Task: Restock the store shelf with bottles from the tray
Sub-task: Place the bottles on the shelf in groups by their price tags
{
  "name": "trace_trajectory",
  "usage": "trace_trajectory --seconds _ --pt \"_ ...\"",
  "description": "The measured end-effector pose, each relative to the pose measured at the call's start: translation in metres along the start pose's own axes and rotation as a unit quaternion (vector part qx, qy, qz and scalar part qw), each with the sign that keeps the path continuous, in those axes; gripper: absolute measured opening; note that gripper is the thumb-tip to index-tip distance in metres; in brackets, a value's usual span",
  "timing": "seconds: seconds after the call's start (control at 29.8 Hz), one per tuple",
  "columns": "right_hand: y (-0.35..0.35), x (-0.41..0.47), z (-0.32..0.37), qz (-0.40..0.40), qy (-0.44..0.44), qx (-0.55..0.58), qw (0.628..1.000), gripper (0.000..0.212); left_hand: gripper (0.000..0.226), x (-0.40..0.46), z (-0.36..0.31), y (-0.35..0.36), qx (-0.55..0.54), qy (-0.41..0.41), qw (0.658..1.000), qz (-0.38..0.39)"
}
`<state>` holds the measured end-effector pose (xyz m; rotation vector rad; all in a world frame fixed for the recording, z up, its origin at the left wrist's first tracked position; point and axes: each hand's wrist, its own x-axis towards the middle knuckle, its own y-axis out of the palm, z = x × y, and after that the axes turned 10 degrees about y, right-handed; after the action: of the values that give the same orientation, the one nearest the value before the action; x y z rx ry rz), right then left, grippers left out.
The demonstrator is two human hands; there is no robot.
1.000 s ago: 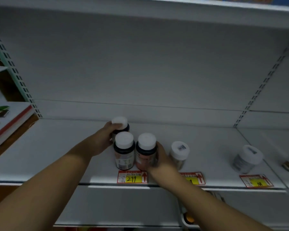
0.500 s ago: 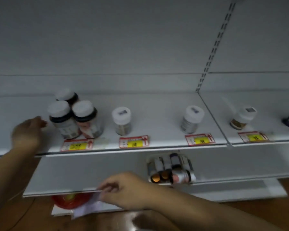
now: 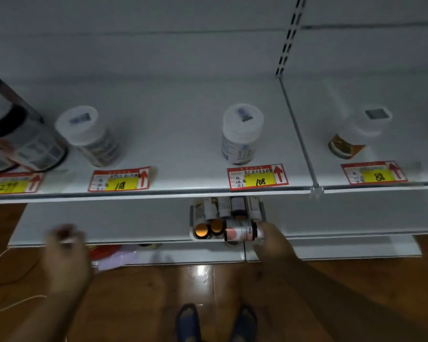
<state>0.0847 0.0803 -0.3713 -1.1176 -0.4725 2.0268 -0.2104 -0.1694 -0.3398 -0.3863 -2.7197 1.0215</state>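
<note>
a big white shelf is seen across the top half of the frame, with a lower shelf under it in the middle. brown wood floor fills the bottom. at the far left of the top shelf dark bottles are stood close together. three white-capped bottles are spread along it: one at middle left, one at the middle, one at the right. red and yellow price tags are stuck along the front edge. a small tray full of bottles is set on the lower shelf, just below the middle. a pink-label bottle lying at the tray's front is held by the right hand, fingers wrapped on its end. the left hand is blurred at lower left; whether it is wide or closed cannot be told. two dark shoes are seen at the bottom.
</note>
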Motion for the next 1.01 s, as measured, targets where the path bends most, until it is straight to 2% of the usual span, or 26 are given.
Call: trace_trajectory --seconds 0.03,0.1,0.17,0.2,0.3,0.37,0.54,0.6,0.74,0.87,1.01 --pt "0.000 0.012 -0.009 -0.003 -0.002 -0.013 1.000 0.047 0.013 -0.016 -0.006 0.020 0.016 0.039 0.996 0.079" --pt "0.004 0.037 -0.025 0.025 -0.004 -0.072 0.997 0.068 0.015 -0.041 -0.019 0.067 0.045 0.113 0.966 0.228" --pt "0.008 0.060 -0.040 0.058 -0.002 -0.110 0.992 0.081 0.014 -0.052 -0.027 0.121 0.072 0.187 0.924 0.326" --pt "0.011 0.070 -0.047 0.066 -0.007 -0.107 0.992 0.081 0.016 -0.052 -0.033 0.145 0.096 0.233 0.898 0.360" --pt "0.021 0.093 -0.062 0.075 -0.032 -0.084 0.993 0.069 0.027 -0.048 -0.041 0.206 0.158 0.364 0.834 0.384" --pt "0.024 0.102 -0.071 0.076 -0.025 -0.040 0.996 0.064 0.035 -0.054 -0.041 0.233 0.193 0.393 0.805 0.402" --pt "0.029 0.113 -0.082 0.101 -0.027 0.022 0.994 0.062 0.044 -0.059 -0.035 0.259 0.227 0.412 0.798 0.377" --pt "0.027 0.113 -0.079 0.106 -0.024 0.048 0.993 0.057 0.038 -0.058 -0.035 0.259 0.225 0.410 0.797 0.382" --pt "0.013 0.083 -0.063 0.091 -0.009 0.109 0.990 0.048 0.026 -0.051 -0.042 0.238 0.151 0.419 0.808 0.385" --pt "-0.016 0.026 -0.023 0.062 -0.068 0.026 0.995 0.044 0.032 -0.045 -0.076 0.177 0.118 0.436 0.810 0.373" --pt "-0.052 -0.039 0.040 0.002 -0.160 -0.055 0.986 0.055 0.038 -0.036 -0.116 0.087 0.096 0.420 0.818 0.382"
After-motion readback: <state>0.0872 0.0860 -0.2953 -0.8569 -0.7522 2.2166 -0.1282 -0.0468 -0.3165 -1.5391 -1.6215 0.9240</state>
